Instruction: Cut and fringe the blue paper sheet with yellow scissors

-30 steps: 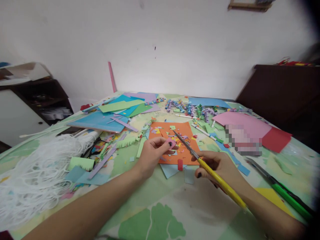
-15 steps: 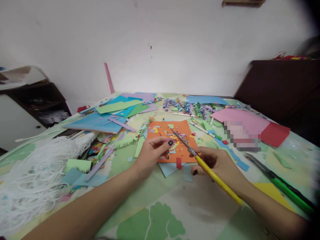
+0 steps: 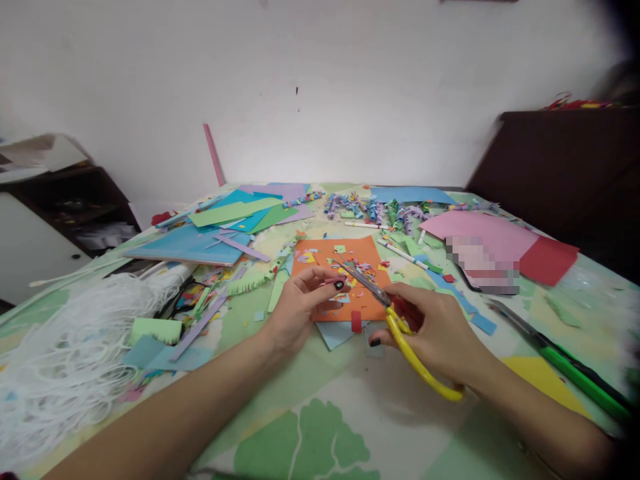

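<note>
My right hand (image 3: 434, 327) is closed around yellow-handled scissors (image 3: 400, 330), whose metal blades point up and left over an orange sheet (image 3: 325, 257). My left hand (image 3: 300, 300) pinches a tiny pink paper scrap between thumb and fingers, right at the blade tips. Small coloured paper bits lie scattered on the orange sheet. A short red strip (image 3: 356, 321) lies at the sheet's near edge, between my hands.
A heap of white string (image 3: 70, 340) fills the left. Blue and green sheets (image 3: 220, 223) lie at the back left, curled paper strips (image 3: 380, 212) at the back, pink and red sheets (image 3: 500, 243) at the right. A green-handled tool (image 3: 570, 373) lies at the right edge.
My right hand has turned the scissors, so the yellow handle loop now shows below my fingers. The blades have drawn closer to my left hand's scrap. The view has tilted slightly down.
</note>
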A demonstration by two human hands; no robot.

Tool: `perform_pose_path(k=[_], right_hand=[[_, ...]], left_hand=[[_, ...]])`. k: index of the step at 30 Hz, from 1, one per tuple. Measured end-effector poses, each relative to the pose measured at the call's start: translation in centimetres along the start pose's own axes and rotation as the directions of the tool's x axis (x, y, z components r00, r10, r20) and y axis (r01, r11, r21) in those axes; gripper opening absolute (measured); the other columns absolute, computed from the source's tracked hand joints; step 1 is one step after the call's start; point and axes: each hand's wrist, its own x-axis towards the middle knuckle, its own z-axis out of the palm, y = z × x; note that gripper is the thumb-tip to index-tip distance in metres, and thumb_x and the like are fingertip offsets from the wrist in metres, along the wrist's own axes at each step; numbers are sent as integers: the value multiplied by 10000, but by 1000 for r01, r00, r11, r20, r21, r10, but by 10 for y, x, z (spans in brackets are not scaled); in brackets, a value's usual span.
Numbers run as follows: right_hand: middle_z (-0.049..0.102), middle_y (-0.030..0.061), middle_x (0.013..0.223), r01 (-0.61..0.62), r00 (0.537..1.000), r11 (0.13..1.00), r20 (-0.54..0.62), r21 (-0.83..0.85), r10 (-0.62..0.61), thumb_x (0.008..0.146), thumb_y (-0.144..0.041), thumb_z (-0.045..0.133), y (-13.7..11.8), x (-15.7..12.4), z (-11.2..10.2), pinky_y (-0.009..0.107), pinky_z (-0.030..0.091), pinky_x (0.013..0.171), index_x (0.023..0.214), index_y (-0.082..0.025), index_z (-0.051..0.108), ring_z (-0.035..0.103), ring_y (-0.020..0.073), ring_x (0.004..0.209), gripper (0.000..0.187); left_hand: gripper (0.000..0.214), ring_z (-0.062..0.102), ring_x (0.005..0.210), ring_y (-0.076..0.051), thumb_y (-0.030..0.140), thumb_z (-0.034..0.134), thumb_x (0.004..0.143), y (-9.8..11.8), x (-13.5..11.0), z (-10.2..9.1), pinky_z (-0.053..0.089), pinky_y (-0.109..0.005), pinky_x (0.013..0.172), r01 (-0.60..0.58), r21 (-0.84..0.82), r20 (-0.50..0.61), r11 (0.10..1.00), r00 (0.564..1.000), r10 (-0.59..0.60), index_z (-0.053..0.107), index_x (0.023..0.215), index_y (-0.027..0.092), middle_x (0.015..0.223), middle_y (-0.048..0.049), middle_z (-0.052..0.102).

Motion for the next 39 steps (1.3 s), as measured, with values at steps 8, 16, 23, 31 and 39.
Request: perform_pose_path(k=[8, 16, 23, 31, 39], right_hand=[[627, 30, 800, 111, 988, 989, -97, -96, -120, 693, -483, 801, 6, -6, 11, 277, 396, 571, 1087, -167, 629, 541, 168, 600, 534], [647, 45, 843, 147, 979, 978, -122, -146, -165, 708, -476, 789, 4, -7, 12, 280, 408, 554, 1076, -167, 640, 579, 176, 617, 503], [674, 84, 903, 135, 982, 980, -110, -147, -152, 756, -530, 725, 2, -8, 12, 293, 444, 578, 1087, -153, 638, 627, 203, 682, 509], [679, 83, 864, 148, 982, 977, -94, -156, -163, 761, -544, 711, 0, -7, 11, 291, 431, 552, 1080, -145, 645, 612, 197, 631, 515], [672, 72, 799, 174, 972, 973, -132, -152, -194, 779, -512, 693, 2, -7, 12, 283, 409, 544, 1056, -150, 663, 585, 186, 594, 457]], left_hand=[[215, 671, 655, -103, 151, 856, 568, 0, 0, 4, 537, -177, 645, -8, -147, 17, 989, 1000, 10, 676, 683, 132, 673, 6, 686], [205, 647, 628, -100, 183, 835, 594, 1, -4, 4, 500, -177, 603, -24, -59, 36, 998, 999, 27, 692, 731, 132, 656, 0, 681], [175, 649, 644, -118, 173, 807, 606, -1, -4, 4, 488, -213, 629, -4, -18, 43, 1000, 999, 5, 699, 738, 138, 682, -12, 686], [178, 634, 625, -102, 175, 803, 598, -1, -4, 4, 475, -201, 622, 1, -29, 49, 1000, 999, 1, 698, 735, 130, 681, -6, 680], [171, 625, 615, -107, 180, 799, 599, -1, -4, 3, 436, -196, 565, -5, -9, 39, 1000, 999, 5, 689, 724, 140, 651, -4, 663]])
